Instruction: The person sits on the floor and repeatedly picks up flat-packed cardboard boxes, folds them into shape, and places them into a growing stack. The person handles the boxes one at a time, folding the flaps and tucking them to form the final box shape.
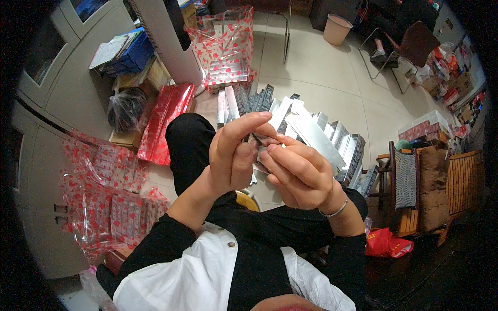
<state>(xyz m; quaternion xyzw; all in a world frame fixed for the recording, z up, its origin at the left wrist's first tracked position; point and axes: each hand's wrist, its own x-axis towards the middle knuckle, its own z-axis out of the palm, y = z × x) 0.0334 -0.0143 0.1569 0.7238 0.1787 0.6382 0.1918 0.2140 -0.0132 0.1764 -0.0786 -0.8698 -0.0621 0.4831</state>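
White top [171,280] is closest, then both hands up front: right hand [306,171] has thumb and fingertips pinched on a small dark piece [258,139], left hand [231,155] is half-curled at its other side, can't tell if it's gripping too. Past those, a heap of silvery boxes [316,136] on the floor [311,67], and a pinkish bin [337,30] by the floor's far edge.
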